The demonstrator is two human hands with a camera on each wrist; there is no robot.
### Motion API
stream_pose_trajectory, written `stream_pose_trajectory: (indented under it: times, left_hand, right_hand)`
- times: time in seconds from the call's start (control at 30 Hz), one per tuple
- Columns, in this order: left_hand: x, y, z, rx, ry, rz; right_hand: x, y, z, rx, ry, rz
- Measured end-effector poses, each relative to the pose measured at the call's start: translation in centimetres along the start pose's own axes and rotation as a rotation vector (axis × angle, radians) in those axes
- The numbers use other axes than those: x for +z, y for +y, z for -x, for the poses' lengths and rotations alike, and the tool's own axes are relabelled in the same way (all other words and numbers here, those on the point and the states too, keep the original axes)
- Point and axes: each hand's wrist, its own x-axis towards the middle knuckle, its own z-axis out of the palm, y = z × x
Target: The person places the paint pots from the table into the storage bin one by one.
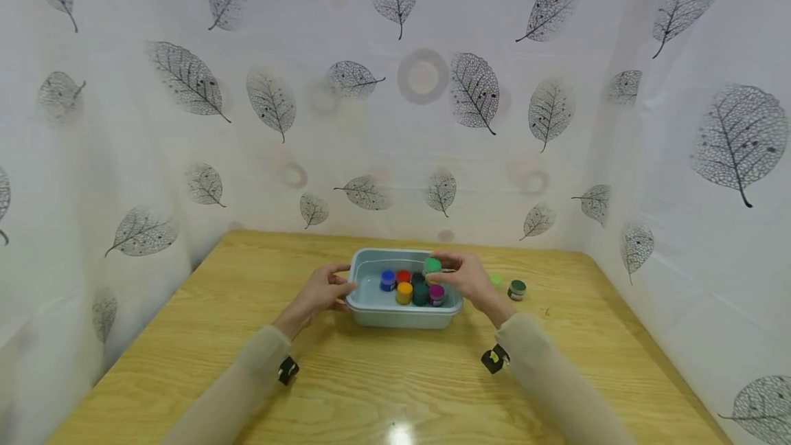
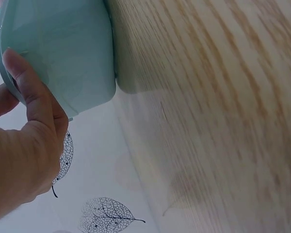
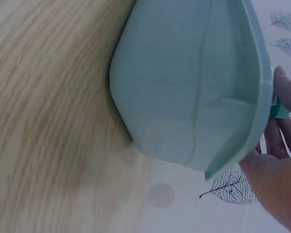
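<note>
A pale blue-green plastic basin (image 1: 371,319) stands on the table. My left hand (image 1: 323,290) grips its left rim, thumb and fingers on either side of the wall in the left wrist view. Over the basin's right side, my right hand (image 1: 467,279) pinches a green-lidded paint jar (image 1: 432,265). Inside sit several small paint jars: a blue one (image 1: 388,281), a red one (image 1: 403,276), an orange one (image 1: 404,293), a dark teal one (image 1: 420,294) and a purple one (image 1: 436,295). A darker jar behind them is partly hidden by the right hand's jar.
Right of the basin, a dark green jar (image 1: 516,290) and a light green jar (image 1: 496,280), partly hidden by the right hand, stand on the wooden table (image 1: 371,390). A leaf-patterned white curtain (image 1: 383,136) encloses the table's back and sides.
</note>
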Motion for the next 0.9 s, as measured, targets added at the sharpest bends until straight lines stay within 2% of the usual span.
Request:
stream_pose_trajectory:
  times: [0.43, 0.47, 0.73, 0.9]
  left_hand:
    - [0.1, 0.0, 0.1, 0.003, 0.003, 0.003]
    - [0.1, 0.0, 0.1, 0.003, 0.003, 0.003]
    - [0.2, 0.0, 0.1, 0.001, 0.009, -0.003]
    - [0.1, 0.0, 0.1, 0.000, 0.009, -0.005]
  right_hand:
    - [2.7, -0.4, -0.9, -0.058, -0.103, 0.108]
    - [2.9, -0.9, -0.7, -0.065, -0.112, 0.115]
    - [4.2, -0.5, -1.5, -0.073, -0.131, 0.104]
    - [4.9, -0.7, -1.9, -0.071, -0.122, 0.168]
